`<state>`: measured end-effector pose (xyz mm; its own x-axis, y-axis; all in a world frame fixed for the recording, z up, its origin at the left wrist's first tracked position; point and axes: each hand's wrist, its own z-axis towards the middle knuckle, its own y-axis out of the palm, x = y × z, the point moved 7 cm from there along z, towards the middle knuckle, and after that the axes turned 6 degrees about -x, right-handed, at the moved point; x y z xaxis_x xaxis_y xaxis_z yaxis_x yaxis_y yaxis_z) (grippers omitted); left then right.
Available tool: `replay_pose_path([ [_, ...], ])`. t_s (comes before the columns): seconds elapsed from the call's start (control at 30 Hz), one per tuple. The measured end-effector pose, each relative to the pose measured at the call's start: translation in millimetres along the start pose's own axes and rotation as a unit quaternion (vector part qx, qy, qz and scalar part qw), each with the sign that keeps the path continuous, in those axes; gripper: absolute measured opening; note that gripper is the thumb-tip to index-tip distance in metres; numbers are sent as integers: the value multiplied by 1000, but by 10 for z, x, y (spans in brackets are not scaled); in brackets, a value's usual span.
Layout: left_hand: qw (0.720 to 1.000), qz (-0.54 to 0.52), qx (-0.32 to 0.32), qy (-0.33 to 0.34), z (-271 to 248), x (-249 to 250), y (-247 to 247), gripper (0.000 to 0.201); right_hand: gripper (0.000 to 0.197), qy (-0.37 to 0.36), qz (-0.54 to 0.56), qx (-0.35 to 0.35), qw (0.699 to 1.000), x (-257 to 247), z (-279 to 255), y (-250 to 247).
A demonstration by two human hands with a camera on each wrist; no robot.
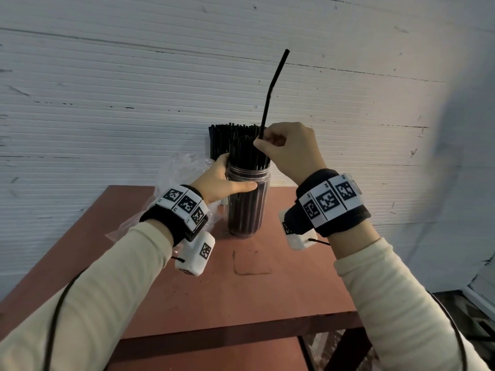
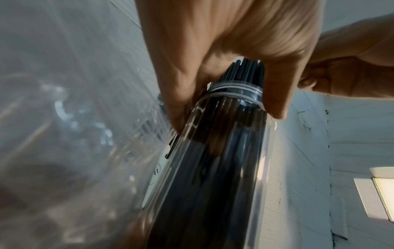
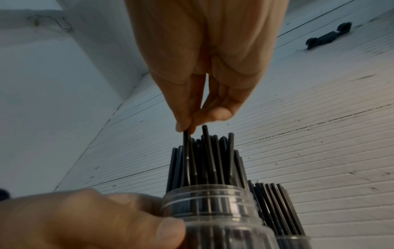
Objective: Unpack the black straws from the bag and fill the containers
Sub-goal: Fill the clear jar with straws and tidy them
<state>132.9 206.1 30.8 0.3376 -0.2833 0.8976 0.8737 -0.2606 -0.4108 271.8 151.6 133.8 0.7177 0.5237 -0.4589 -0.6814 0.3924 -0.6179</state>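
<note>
A clear plastic container [image 1: 247,210] packed with black straws stands on the table. My left hand [image 1: 235,175] grips it just below the threaded neck, thumb in front, as the left wrist view shows around the container [image 2: 213,160]. My right hand [image 1: 258,141] pinches one bent black straw [image 1: 270,95] above the mouth. The straw's lower end sits among the others [image 3: 187,151], held by my right hand [image 3: 187,129]. A second container of straws [image 1: 227,140] stands behind the first [image 3: 277,210]. The crumpled clear bag [image 1: 184,167] lies behind my left wrist.
The reddish-brown table [image 1: 241,303] stands against a white ribbed wall [image 1: 107,89]. Its front edge runs close to me, with a dark frame beneath. A drawn dark outline [image 1: 251,263] marks the tabletop in front of the container. A black fitting [image 3: 328,36] is fixed high on the wall.
</note>
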Motion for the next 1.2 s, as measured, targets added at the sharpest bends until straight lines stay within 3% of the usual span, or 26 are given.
replay_pose_path([
  [0.17,1000,19,17,10,-8,-4,-9,83,16,-2,-26,12,1000,1,-24,-27],
  [0.3,999,27,38,18,-14,-13,-3,81,12,10,63,39,997,-25,38,-71],
  [0.5,998,34,47,21,-15,-20,-5,84,8,17,95,89,991,-91,29,-12],
  [0.77,999,11,36,14,-4,-31,5,86,13,60,57,33,996,67,-228,331],
  [1.1,999,-3,45,23,2,-77,0,89,12,35,44,105,993,-25,-185,241],
  [1.2,999,-1,39,24,4,-74,1,90,12,46,21,94,994,11,-161,261],
])
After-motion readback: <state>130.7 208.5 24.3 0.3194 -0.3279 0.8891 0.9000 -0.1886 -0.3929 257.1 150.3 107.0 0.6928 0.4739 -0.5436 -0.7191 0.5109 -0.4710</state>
